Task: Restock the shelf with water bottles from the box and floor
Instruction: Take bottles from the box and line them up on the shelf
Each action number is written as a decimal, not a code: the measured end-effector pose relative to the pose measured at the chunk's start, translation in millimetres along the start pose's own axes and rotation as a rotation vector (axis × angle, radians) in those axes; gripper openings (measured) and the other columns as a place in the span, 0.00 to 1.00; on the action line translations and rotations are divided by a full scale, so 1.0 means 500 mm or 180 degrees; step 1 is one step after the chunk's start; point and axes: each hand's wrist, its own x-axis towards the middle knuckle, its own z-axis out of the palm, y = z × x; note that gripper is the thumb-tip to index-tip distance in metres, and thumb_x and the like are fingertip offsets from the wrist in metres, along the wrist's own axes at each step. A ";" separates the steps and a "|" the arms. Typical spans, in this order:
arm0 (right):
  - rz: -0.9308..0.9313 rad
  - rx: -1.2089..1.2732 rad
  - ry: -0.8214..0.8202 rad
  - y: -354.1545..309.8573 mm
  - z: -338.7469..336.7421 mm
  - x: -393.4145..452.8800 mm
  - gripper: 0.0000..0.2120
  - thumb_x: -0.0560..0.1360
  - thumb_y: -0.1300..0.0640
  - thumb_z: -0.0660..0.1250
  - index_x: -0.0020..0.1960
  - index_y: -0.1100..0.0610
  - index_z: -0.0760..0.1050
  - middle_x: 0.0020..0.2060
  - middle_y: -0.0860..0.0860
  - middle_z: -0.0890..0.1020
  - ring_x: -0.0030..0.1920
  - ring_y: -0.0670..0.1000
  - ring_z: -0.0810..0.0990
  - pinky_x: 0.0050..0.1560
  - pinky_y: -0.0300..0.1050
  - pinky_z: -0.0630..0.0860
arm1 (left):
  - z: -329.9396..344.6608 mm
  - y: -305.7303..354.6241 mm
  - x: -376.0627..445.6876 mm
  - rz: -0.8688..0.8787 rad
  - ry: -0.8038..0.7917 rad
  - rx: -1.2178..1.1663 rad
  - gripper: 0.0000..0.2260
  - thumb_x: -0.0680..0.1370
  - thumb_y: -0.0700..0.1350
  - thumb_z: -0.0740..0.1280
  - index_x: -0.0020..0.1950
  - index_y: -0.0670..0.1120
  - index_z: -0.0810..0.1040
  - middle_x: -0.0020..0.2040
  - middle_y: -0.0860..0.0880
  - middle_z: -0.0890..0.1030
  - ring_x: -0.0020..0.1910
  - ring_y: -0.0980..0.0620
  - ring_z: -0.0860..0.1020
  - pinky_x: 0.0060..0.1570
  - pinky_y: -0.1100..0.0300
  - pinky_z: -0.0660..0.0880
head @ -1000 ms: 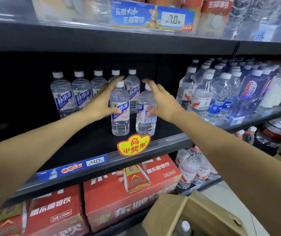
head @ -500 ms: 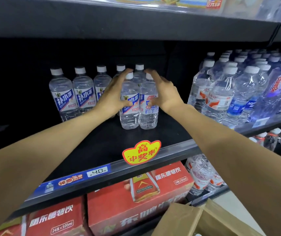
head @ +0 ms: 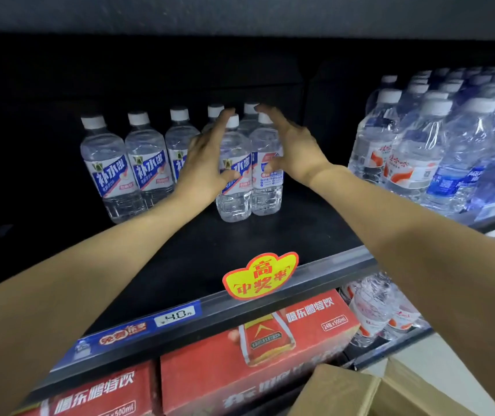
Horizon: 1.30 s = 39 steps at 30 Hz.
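On the black shelf (head: 270, 235), my left hand (head: 207, 163) and right hand (head: 294, 148) flank two upright water bottles (head: 234, 181), fingers straight, nothing clamped, thumbs touching the labels. Pair stands touching, just ahead of the back row (head: 138, 163). Judgement: the step is squaring them into line. Push low on the bodies, not the caps, both sides evenly, or they tip. Labels forward. Cardboard box (head: 360, 391) sits bottom right for the next pair.
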 end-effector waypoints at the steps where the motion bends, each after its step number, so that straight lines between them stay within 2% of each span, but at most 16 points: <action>1: -0.0016 0.0057 0.0009 0.002 0.001 -0.001 0.48 0.68 0.69 0.74 0.75 0.40 0.54 0.65 0.55 0.75 0.53 0.57 0.81 0.50 0.52 0.81 | 0.001 0.000 0.000 0.0000 0.0012 0.0003 0.44 0.73 0.39 0.72 0.77 0.60 0.47 0.75 0.47 0.61 0.75 0.49 0.58 0.63 0.61 0.59; 4: -0.0042 0.0085 -0.0026 0.006 0.003 -0.006 0.49 0.70 0.69 0.73 0.77 0.40 0.49 0.68 0.56 0.72 0.52 0.56 0.81 0.50 0.47 0.80 | 0.003 0.003 -0.003 -0.0004 0.0052 0.0079 0.44 0.74 0.39 0.72 0.78 0.59 0.46 0.75 0.47 0.61 0.74 0.49 0.59 0.60 0.63 0.60; 6: -0.0041 -0.0026 -0.0110 0.006 0.004 -0.007 0.51 0.72 0.68 0.72 0.78 0.40 0.43 0.71 0.57 0.69 0.48 0.54 0.80 0.47 0.45 0.79 | 0.006 0.006 -0.005 0.0027 0.0062 0.0116 0.44 0.74 0.39 0.71 0.78 0.59 0.46 0.74 0.46 0.61 0.74 0.49 0.59 0.60 0.64 0.61; 9: -0.0121 -0.0282 -0.0251 0.000 0.003 -0.012 0.51 0.74 0.69 0.67 0.77 0.41 0.35 0.78 0.56 0.55 0.47 0.56 0.83 0.45 0.48 0.81 | 0.005 0.006 -0.002 0.0027 -0.0012 0.0133 0.44 0.74 0.39 0.71 0.78 0.58 0.45 0.76 0.47 0.59 0.76 0.49 0.56 0.68 0.58 0.61; 10: -0.0160 -0.0386 -0.0300 -0.001 0.003 -0.015 0.51 0.75 0.69 0.66 0.77 0.40 0.33 0.78 0.56 0.51 0.51 0.57 0.83 0.48 0.50 0.82 | 0.004 0.005 -0.001 0.0019 -0.0039 0.0128 0.45 0.73 0.39 0.72 0.78 0.58 0.45 0.77 0.47 0.58 0.76 0.49 0.56 0.70 0.54 0.61; 11: -0.0191 -0.0503 -0.0357 -0.004 0.002 -0.019 0.50 0.76 0.68 0.65 0.76 0.39 0.32 0.79 0.56 0.48 0.60 0.58 0.80 0.53 0.51 0.81 | 0.003 0.003 0.001 0.0014 -0.0057 0.0131 0.45 0.73 0.39 0.72 0.78 0.59 0.45 0.77 0.48 0.57 0.76 0.48 0.56 0.71 0.52 0.61; 13: -0.0182 -0.0730 -0.0487 -0.008 -0.002 -0.032 0.49 0.77 0.65 0.65 0.75 0.38 0.32 0.79 0.55 0.45 0.75 0.58 0.61 0.64 0.51 0.74 | 0.000 0.004 0.003 0.0041 -0.0075 0.0179 0.46 0.73 0.40 0.73 0.78 0.58 0.45 0.78 0.48 0.56 0.77 0.48 0.56 0.72 0.53 0.60; 14: -0.0165 -0.0814 -0.0541 -0.009 -0.006 -0.041 0.47 0.78 0.64 0.65 0.76 0.37 0.33 0.79 0.54 0.44 0.78 0.58 0.54 0.68 0.53 0.70 | -0.002 0.005 0.003 0.0067 -0.0086 0.0210 0.46 0.73 0.40 0.73 0.78 0.58 0.45 0.78 0.48 0.56 0.77 0.48 0.55 0.71 0.55 0.60; 16: -0.0150 -0.0931 -0.0661 -0.010 -0.020 -0.066 0.43 0.79 0.60 0.64 0.78 0.39 0.38 0.79 0.52 0.46 0.78 0.60 0.52 0.72 0.56 0.65 | -0.010 0.013 0.000 0.0100 -0.0128 0.0347 0.45 0.73 0.39 0.71 0.78 0.57 0.45 0.78 0.47 0.53 0.77 0.48 0.54 0.67 0.59 0.61; 18: -0.0171 -0.1087 -0.0789 -0.012 -0.042 -0.099 0.36 0.80 0.56 0.63 0.79 0.44 0.44 0.78 0.54 0.52 0.75 0.61 0.59 0.71 0.55 0.66 | -0.024 0.022 -0.007 0.0112 -0.0167 0.0577 0.43 0.74 0.37 0.70 0.79 0.56 0.47 0.79 0.47 0.48 0.77 0.47 0.53 0.65 0.60 0.65; 20: -0.0213 -0.1321 -0.0885 -0.015 -0.069 -0.138 0.32 0.80 0.53 0.62 0.79 0.49 0.51 0.75 0.57 0.60 0.71 0.62 0.65 0.68 0.54 0.68 | -0.037 0.039 -0.018 0.0180 -0.0212 0.0784 0.38 0.75 0.36 0.68 0.78 0.53 0.53 0.79 0.47 0.48 0.77 0.46 0.54 0.66 0.56 0.67; 24: -0.0114 -0.1572 -0.0984 -0.029 -0.127 -0.217 0.25 0.80 0.51 0.62 0.75 0.54 0.60 0.70 0.58 0.66 0.67 0.62 0.70 0.64 0.56 0.71 | -0.062 0.086 -0.045 0.0516 -0.0471 0.1117 0.30 0.73 0.35 0.68 0.73 0.46 0.66 0.75 0.45 0.61 0.74 0.43 0.61 0.68 0.47 0.69; 27: -0.0070 -0.1682 -0.0988 -0.039 -0.167 -0.273 0.24 0.80 0.51 0.62 0.74 0.54 0.62 0.68 0.58 0.68 0.65 0.61 0.72 0.61 0.55 0.73 | -0.078 0.128 -0.078 0.0719 -0.0683 0.1198 0.26 0.73 0.35 0.67 0.71 0.44 0.69 0.71 0.43 0.68 0.70 0.41 0.67 0.67 0.46 0.69; 32: 0.0124 -0.1410 -0.0833 -0.051 -0.192 -0.297 0.24 0.80 0.51 0.61 0.73 0.55 0.61 0.66 0.58 0.71 0.64 0.61 0.72 0.59 0.54 0.72 | -0.109 0.160 -0.088 0.0697 -0.0724 0.1271 0.24 0.75 0.37 0.67 0.71 0.45 0.69 0.71 0.44 0.67 0.70 0.42 0.66 0.67 0.49 0.67; 35: 0.0201 -0.0998 -0.0652 -0.065 -0.154 -0.265 0.24 0.80 0.51 0.62 0.73 0.56 0.61 0.64 0.58 0.73 0.64 0.60 0.73 0.61 0.56 0.73 | -0.111 0.146 -0.055 0.0640 -0.0757 0.1403 0.25 0.75 0.37 0.66 0.72 0.46 0.68 0.72 0.43 0.66 0.70 0.41 0.66 0.65 0.46 0.70; 39: 0.0388 -0.0240 -0.0248 -0.059 -0.066 -0.205 0.24 0.78 0.53 0.65 0.71 0.58 0.62 0.63 0.59 0.74 0.62 0.60 0.75 0.59 0.55 0.75 | -0.085 0.121 0.005 0.0733 -0.0768 0.1404 0.26 0.76 0.40 0.66 0.73 0.48 0.66 0.72 0.45 0.67 0.70 0.42 0.64 0.66 0.45 0.67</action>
